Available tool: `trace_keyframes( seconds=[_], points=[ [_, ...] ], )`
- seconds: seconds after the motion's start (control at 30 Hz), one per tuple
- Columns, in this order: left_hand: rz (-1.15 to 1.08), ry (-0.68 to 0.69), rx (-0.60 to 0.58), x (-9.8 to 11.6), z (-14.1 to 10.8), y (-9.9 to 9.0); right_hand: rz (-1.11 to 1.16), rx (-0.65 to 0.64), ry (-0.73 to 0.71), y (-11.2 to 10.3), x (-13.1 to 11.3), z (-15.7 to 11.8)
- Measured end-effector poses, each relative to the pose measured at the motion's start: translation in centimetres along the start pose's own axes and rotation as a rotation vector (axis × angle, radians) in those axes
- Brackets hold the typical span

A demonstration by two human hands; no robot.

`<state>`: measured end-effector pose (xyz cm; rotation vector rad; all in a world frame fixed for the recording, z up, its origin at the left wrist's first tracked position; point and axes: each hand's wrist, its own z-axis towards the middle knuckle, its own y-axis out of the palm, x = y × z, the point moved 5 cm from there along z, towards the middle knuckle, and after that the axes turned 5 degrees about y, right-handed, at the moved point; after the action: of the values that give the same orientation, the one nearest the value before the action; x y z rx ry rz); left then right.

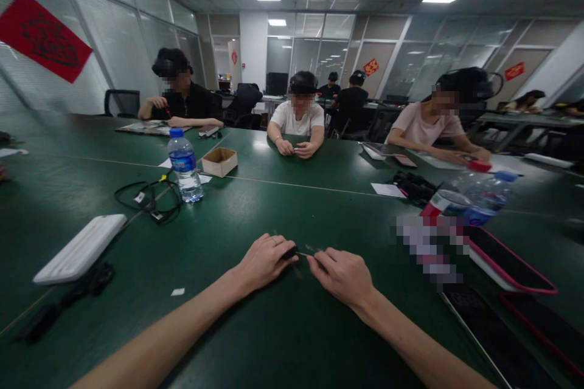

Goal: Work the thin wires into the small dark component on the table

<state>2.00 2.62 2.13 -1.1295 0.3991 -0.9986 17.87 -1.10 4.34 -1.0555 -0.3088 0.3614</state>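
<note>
Over the middle of the green table [237,322], my left hand [264,260] is closed around a small black object [289,253], mostly hidden by the fingers; a ring shows on one finger. My right hand [344,273] is closed too, fingertips pinching a thin pale rod [303,254] that looks like a slim screwdriver shaft. Its far end meets the black object, and its near end disappears in my fingers. Faint clear, shiny bits around the rod are too blurred to name. A small white paper scrap [177,292] lies left of my left forearm.
A water bottle [185,167], small open box [219,162], black cable [157,213] and white power bank [82,249] stand or lie leftward. On the right are bottles [486,200], phones [506,258] and a dark tablet [488,331]. Three people sit opposite, hands on the table.
</note>
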Motion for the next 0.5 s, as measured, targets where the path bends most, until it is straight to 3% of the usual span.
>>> trace_keyframes(
  seconds=[0.5],
  points=[
    [0.006, -0.002, 0.014, 0.12, -0.05, -0.31, 0.044, -0.115, 0.087, 0.53, -0.17, 0.12]
  ],
)
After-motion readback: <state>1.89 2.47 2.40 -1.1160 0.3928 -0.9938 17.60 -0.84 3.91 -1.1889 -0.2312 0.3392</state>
